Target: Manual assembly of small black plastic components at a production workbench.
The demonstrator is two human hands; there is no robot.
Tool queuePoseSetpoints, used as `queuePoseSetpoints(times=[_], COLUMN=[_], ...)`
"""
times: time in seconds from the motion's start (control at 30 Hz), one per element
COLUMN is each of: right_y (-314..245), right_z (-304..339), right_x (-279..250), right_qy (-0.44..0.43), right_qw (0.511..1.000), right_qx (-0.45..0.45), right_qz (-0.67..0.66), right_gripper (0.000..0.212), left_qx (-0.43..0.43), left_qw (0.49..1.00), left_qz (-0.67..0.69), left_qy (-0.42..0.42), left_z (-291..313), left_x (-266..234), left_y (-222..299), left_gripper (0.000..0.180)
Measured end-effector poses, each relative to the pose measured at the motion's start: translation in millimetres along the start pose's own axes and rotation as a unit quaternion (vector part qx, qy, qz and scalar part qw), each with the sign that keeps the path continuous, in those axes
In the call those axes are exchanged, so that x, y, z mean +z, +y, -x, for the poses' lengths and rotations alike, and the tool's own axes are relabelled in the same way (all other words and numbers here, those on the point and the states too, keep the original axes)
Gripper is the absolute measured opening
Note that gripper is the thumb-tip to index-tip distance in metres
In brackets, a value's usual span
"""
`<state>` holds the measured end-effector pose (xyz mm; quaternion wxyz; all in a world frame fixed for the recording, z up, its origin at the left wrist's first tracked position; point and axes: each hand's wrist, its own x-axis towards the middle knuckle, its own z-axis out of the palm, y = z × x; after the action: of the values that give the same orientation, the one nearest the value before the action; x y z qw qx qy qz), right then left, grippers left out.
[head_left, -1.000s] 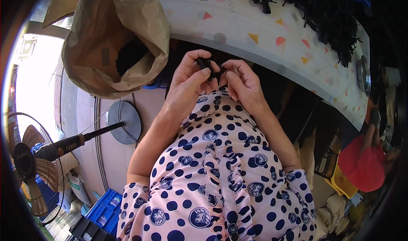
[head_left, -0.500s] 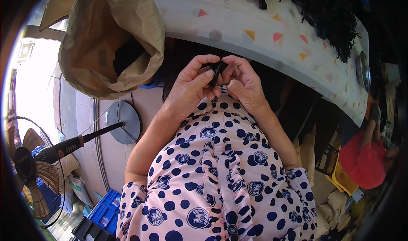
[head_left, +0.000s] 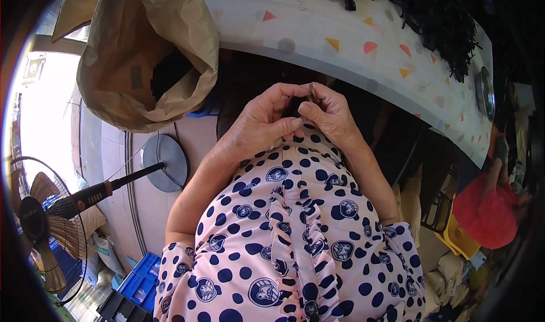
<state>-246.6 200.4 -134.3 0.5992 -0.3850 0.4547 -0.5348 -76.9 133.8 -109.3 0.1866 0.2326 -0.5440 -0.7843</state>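
Observation:
My left hand (head_left: 267, 120) and my right hand (head_left: 330, 113) meet in front of my chest, just below the table edge. The left fingers are curled, with the thumb pointing toward the right hand. Between the hands is a dark patch; I cannot tell whether it is the small black part or shadow. My right thumb and fingers are pinched together, and a thin, brownish sliver (head_left: 312, 91) shows at the fingertips. What each hand holds is mostly hidden by the fingers.
A large open paper sack (head_left: 145, 55) with black pieces inside stands at left. Black parts (head_left: 437, 27) are heaped on the patterned table (head_left: 306, 35), near a metal dish (head_left: 485, 95). A fan (head_left: 42, 220) and blue crate (head_left: 139, 279) are left; someone in red (head_left: 485, 214) is right.
Both hands have tilted and dropped slightly. The small black part, plainly visible between the fingertips before, is now largely hidden. My right thumb has moved up toward its fingertips.

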Motion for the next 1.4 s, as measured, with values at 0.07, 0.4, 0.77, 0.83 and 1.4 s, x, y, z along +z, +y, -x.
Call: queuePoseSetpoints(times=[0.07, 0.4, 0.77, 0.83, 1.4], right_y=[1, -15, -15, -13, -52], right_z=[-1, 1, -3, -3, -76], right_x=[1, 18, 32, 31, -69], right_qy=[0.015, 0.041, 0.055, 0.057, 0.228], right_qw=[1.0, 0.999, 0.997, 0.997, 0.85], right_qx=[-0.009, 0.024, 0.046, 0.05, -0.107], right_qz=[0.008, 0.002, -0.019, -0.03, 0.463], right_gripper=[0.032, 0.037, 0.032, 0.031, 0.033], left_qx=[0.005, 0.133, 0.135, 0.146, 0.218], left_qw=[0.999, 0.949, 0.936, 0.932, 0.796], left_qz=[-0.033, -0.223, -0.268, -0.276, -0.405], left_qy=[0.016, 0.177, 0.184, 0.183, 0.395], left_z=[1, -1, -5, -8, 10], left_x=[2, 5, 7, 9, -57], left_y=[1, -10, -8, -8, 48], left_gripper=[0.036, 0.034, 0.034, 0.034, 0.032])
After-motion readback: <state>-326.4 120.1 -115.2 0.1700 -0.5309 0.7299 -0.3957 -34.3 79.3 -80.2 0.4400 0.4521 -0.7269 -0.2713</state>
